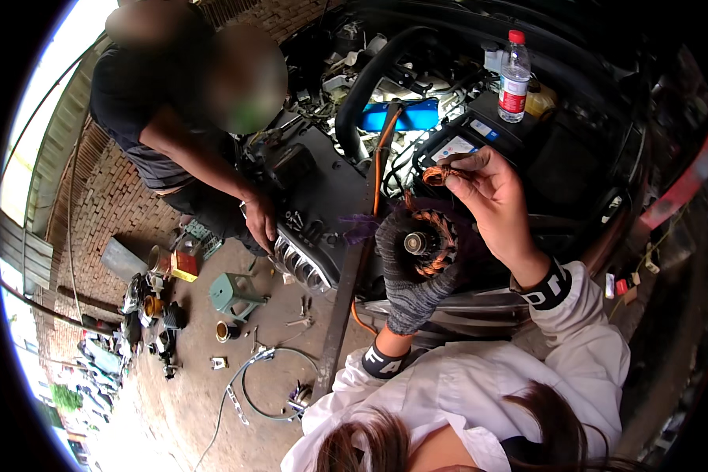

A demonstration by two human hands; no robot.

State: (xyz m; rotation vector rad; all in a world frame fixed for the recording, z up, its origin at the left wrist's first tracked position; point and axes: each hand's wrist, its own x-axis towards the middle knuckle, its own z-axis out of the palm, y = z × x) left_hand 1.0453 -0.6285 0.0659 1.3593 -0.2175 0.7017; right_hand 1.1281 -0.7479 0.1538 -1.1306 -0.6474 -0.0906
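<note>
My left hand (418,293), in a grey knitted glove, curls round a round motor part with copper windings (447,245). A metal shaft end (415,243) shows in the middle of it. My bare right hand (493,198) is raised above and to the right. Its thumb and fingers pinch a small bundle of coiled copper wire (434,175), apart from the motor part. Part of the motor part is hidden by the glove.
An open car engine bay lies ahead, with a battery (480,126) and a red-capped water bottle (514,82). A dark metal bar (346,315) runs past my left side. At left, a co-worker's hand (259,224) touches a headlight (300,263). A green stool (236,293) stands on the floor.
</note>
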